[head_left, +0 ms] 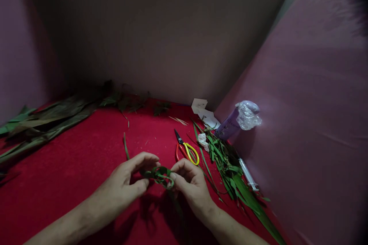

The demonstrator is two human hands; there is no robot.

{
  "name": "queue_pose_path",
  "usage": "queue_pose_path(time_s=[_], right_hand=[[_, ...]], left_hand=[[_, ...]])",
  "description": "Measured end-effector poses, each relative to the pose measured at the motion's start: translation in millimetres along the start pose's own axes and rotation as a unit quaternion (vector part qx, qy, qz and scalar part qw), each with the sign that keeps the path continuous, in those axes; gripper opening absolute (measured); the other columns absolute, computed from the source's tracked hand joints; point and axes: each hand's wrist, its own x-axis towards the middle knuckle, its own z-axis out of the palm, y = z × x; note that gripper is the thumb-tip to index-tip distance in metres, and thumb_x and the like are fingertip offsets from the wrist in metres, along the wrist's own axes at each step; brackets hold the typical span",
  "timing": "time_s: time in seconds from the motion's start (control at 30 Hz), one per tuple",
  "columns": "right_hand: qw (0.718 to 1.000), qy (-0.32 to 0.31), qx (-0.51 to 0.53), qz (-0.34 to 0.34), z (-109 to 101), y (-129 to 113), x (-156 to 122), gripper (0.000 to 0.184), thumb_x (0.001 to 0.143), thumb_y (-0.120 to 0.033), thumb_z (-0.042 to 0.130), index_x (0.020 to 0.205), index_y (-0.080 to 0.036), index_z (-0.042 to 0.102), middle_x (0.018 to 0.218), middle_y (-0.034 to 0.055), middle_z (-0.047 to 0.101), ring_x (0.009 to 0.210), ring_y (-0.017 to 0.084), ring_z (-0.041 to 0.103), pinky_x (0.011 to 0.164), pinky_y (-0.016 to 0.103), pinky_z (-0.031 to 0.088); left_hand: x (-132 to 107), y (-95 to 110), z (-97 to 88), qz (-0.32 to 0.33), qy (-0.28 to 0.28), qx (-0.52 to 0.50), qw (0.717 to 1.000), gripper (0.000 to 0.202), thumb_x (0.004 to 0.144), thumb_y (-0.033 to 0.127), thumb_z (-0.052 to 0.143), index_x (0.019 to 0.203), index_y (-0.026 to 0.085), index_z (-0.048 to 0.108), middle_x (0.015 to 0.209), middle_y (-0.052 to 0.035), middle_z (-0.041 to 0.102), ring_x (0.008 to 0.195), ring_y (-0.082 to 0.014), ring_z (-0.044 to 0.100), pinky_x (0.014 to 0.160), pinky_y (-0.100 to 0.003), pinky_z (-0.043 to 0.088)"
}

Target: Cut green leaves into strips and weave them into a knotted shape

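Observation:
Above the red cloth [94, 153], a small loop of woven green leaf strips [163, 176] is held between my two hands. My left hand [128, 180] has curled fingers and thumb around its left side. My right hand [192, 185] pinches the right side between thumb and forefinger; the other fingers are partly hidden. A narrow leaf strip [125, 147] shows beyond my left hand. Just past my right hand lie scissors [181, 143] with one red and one yellow handle, blades pointing away.
Cut green leaves [221, 160], crumpled white paper [202, 141] and a syringe [247, 174] lie at right. A purple container [228, 125] with clear plastic leans by the pink wall. Thin sticks [178, 121] and white cards [208, 118] lie farther back; long dried leaves [54, 118] spread left.

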Motion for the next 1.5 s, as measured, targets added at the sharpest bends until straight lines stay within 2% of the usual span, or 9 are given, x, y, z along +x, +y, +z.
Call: queue_pose_path(time_s=[0.2,0.3,0.4,0.8,1.03,1.13,1.3,1.4,1.5], right_hand=[[1.0,0.003,-0.011,-0.003,-0.8,-2.7,-1.2,0.022,0.075,-0.034,0.063,0.074,-0.016,0.051,0.057,-0.0015,0.057,0.047,0.008,0.047,0.043,0.018,0.035],[0.997,0.006,-0.069,-0.034,-2.1,-2.2,-1.3,0.016,0.078,-0.03,0.061,0.073,-0.016,0.053,0.061,-0.0019,0.055,0.053,0.008,0.046,0.049,0.019,0.035],[0.987,0.014,-0.144,-0.066,-3.1,-3.0,-1.1,0.01,0.078,-0.024,0.059,0.072,-0.016,0.055,0.066,-0.0019,0.053,0.057,0.009,0.045,0.054,0.02,0.035],[0.912,-0.008,-0.364,-0.187,-10.5,-12.4,1.6,0.011,0.077,-0.011,0.05,0.069,-0.017,0.051,0.068,-0.0013,0.049,0.061,0.011,0.046,0.058,0.023,0.035],[0.891,-0.158,-0.392,-0.169,-16.8,-17.2,2.3,0.008,0.074,-0.011,0.051,0.073,-0.018,0.053,0.07,-0.0008,0.051,0.063,0.012,0.047,0.059,0.021,0.037],[0.897,-0.206,-0.368,-0.132,-22.6,-20.3,3.7,0.006,0.074,-0.012,0.052,0.072,-0.018,0.053,0.068,-0.0023,0.05,0.059,0.01,0.046,0.055,0.019,0.037],[0.898,-0.163,-0.396,-0.103,-25.3,-24.5,5.5,0.007,0.075,-0.014,0.053,0.069,-0.018,0.052,0.061,-0.0049,0.045,0.054,0.008,0.041,0.051,0.018,0.032],[0.893,-0.133,-0.419,-0.095,-24.6,-23.3,6.1,0.01,0.071,-0.009,0.053,0.066,-0.017,0.051,0.059,-0.0054,0.044,0.054,0.008,0.04,0.05,0.018,0.03],[0.907,-0.14,-0.393,-0.054,-25.5,-21.9,7.0,0.009,0.07,-0.009,0.052,0.067,-0.017,0.053,0.057,-0.0058,0.043,0.052,0.008,0.039,0.047,0.018,0.028]], left_hand=[[2.1,3.6,6.6,-0.017,-0.01,0.056,0.998,0.015,0.072,0.021,0.059,0.082,0.019,0.07,0.077,-0.0033,0.069,0.073,-0.0168,0.061,0.066,-0.024,0.045],[3.0,5.3,8.8,-0.058,0.002,-0.004,0.998,0.007,0.068,0.022,0.064,0.069,0.017,0.069,0.057,0.0009,0.063,0.054,-0.0106,0.054,0.052,-0.02,0.04],[4.0,5.2,10.2,-0.08,0.004,-0.079,0.994,0.009,0.065,0.023,0.068,0.062,0.015,0.066,0.05,0.0024,0.059,0.046,-0.0079,0.05,0.047,-0.018,0.038],[4.5,0.9,6.9,-0.068,0.011,-0.136,0.988,0.01,0.068,0.024,0.068,0.066,0.015,0.064,0.062,-0.0019,0.068,0.048,-0.0086,0.055,0.051,-0.02,0.041],[5.6,-3.2,5.6,-0.056,0.04,-0.139,0.988,0.01,0.07,0.024,0.067,0.07,0.016,0.061,0.062,-0.0015,0.068,0.049,-0.0086,0.055,0.053,-0.02,0.041],[6.4,-6.3,5.3,-0.051,0.062,-0.133,0.988,0.012,0.07,0.025,0.067,0.069,0.015,0.061,0.062,-0.0009,0.067,0.048,-0.0084,0.054,0.052,-0.02,0.04],[4.4,-8.1,6.3,-0.062,0.028,-0.177,0.982,0.017,0.072,0.026,0.066,0.085,0.016,0.063,0.063,-0.0013,0.068,0.05,-0.0088,0.054,0.053,-0.02,0.04],[3.2,-7.1,7.3,-0.071,0.017,-0.207,0.976,0.013,0.073,0.024,0.065,0.083,0.015,0.064,0.064,-0.0009,0.067,0.05,-0.0074,0.054,0.053,-0.019,0.04],[4.2,-7.3,6.8,-0.072,0.019,-0.226,0.971,0.011,0.073,0.022,0.065,0.08,0.014,0.064,0.064,-0.0011,0.067,0.05,-0.0072,0.054,0.053,-0.019,0.04]])
